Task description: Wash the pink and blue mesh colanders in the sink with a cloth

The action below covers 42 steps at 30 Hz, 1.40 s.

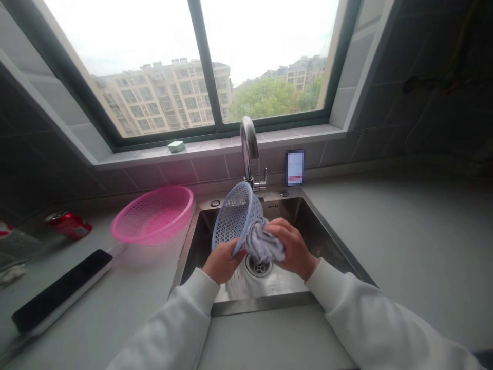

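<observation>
A blue plastic colander [231, 216] is tipped on its side over the sink [269, 302], its opening facing left. My left hand [223, 262] grips its lower rim, thumb on the near edge. In my right hand [296, 245] is a bunched grey-and-white cloth [262, 242], pressed against the outside of the colander. Below the cloth shows the round drain [259, 268]. The chrome faucet [248, 141] stands just behind the colander, and no water is seen running from it.
Left of the sink sits a pink basket [154, 218]. Beyond it lies a red can [69, 224], with a long black-topped case [63, 293] nearer me. A phone [295, 168] leans on the back wall. A small pale green block [176, 146] rests on the windowsill.
</observation>
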Tool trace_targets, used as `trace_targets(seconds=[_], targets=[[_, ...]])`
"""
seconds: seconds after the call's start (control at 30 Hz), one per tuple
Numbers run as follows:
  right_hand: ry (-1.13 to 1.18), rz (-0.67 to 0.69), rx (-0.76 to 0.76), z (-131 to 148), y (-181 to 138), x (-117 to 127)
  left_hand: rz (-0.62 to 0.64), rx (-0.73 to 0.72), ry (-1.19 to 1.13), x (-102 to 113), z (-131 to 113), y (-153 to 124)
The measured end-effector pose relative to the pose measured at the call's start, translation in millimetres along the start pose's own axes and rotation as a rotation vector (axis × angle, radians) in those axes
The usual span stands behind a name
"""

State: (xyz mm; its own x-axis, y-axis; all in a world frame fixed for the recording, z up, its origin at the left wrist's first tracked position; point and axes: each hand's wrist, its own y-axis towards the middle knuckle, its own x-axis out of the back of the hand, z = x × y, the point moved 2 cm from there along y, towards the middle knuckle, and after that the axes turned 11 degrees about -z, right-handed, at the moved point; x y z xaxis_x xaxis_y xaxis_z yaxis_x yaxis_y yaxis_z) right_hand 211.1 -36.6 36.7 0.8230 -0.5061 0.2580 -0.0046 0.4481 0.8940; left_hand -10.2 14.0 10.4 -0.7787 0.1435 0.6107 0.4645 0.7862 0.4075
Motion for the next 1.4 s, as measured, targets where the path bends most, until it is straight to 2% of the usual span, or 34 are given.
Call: trace_targets(seconds=[0.07,0.1,0.27,0.4,0.5,0.63,0.7,0.87,0.93,1.03,1.1,1.17,1.23,1.4], targets=[[-0.019,0.065,0.099,10,0,-2,-0.001,-0.003,-0.016,0,-4,0],[-0.035,0.061,0.098,10,1,-1,0.005,-0.003,-0.029,1,-7,0],[-0.133,-0.079,-0.137,-18,12,19,0.1,0.04,-0.175,4,-14,-1],[-0.159,-0.092,-0.254,-29,20,29,0.154,0.121,-0.272,1,-10,-3],[-0.098,-0.002,-0.218,-13,20,21,0.149,0.202,-0.299,-5,-3,-3],[0.026,0.249,-0.067,17,12,-1,0.117,0.23,-0.317,-10,1,-1],[0.032,0.29,-0.066,16,10,-4,0.132,0.259,-0.367,-10,1,-1],[-0.091,0.042,-0.32,-36,19,18,0.214,0.436,-0.514,-9,3,-5],[-0.135,-0.01,-0.367,-48,23,25,0.238,0.475,-0.543,-9,5,-6],[-0.104,0.018,-0.343,-36,22,20,0.232,0.449,-0.512,-8,5,-5],[-0.037,0.101,-0.293,-15,18,8,0.199,0.378,-0.467,-8,4,-2],[0.043,0.249,-0.227,3,12,-5,0.15,0.294,-0.454,-7,2,1],[0.055,0.304,-0.211,7,10,-10,0.117,0.242,-0.472,-7,1,3],[-0.128,0.049,-0.378,-41,17,13,0.145,0.316,-0.615,-5,8,4]])
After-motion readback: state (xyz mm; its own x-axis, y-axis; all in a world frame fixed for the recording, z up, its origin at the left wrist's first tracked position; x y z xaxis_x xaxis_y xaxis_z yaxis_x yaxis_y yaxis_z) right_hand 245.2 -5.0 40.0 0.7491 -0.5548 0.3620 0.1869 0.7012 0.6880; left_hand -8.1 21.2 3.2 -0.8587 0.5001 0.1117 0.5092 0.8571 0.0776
